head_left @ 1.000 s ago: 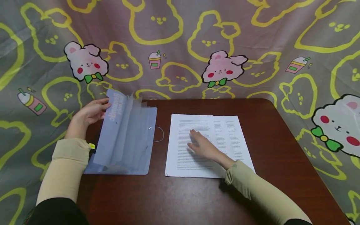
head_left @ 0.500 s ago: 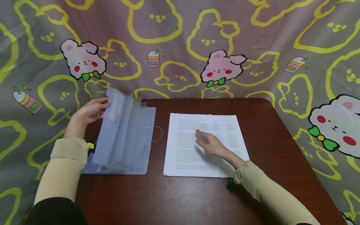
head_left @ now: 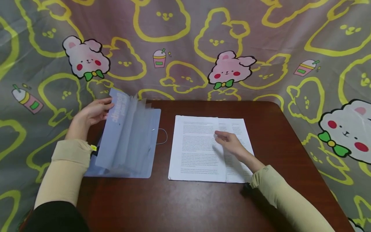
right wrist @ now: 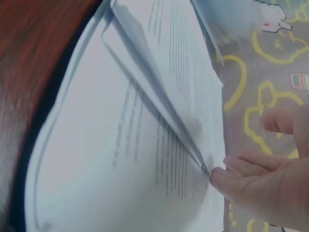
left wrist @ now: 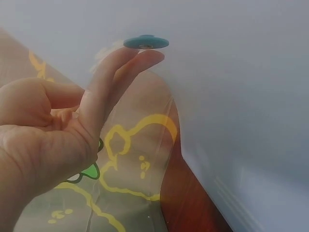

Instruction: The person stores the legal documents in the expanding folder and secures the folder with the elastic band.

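A translucent blue-grey plastic folder (head_left: 111, 141) with smooth, flat covers lies at the left of a dark reddish-brown, glossy wood-grain table (head_left: 185, 206), its upper cover raised and slanting. The left hand (head_left: 95, 112) grips that cover near its far outer edge, and in the left wrist view two of its fingertips lie just under a round teal disc (left wrist: 146, 42) on the cover's pale outer face. A thin, pale loop of cord (head_left: 167, 137) bows out from the lower cover's right edge. To the right, apart from the folder, rest thin white paper sheets (head_left: 197, 151) with rows of dark print, one batch overlapping another so that only a strip of the lower text shows. The right hand (head_left: 231, 143) pinches the upper batch's right edge between thumb and fingers; the right wrist view shows the paper there bowed up into a narrow ridge. As for containers, the folder holds clear, filmy plastic leaves (head_left: 131, 138), fanned out and curving between its covers; whether anything sits inside them cannot be told. A soft, creased grey-pink fabric (head_left: 185, 48) printed with yellow outlines and rabbit faces hangs behind.
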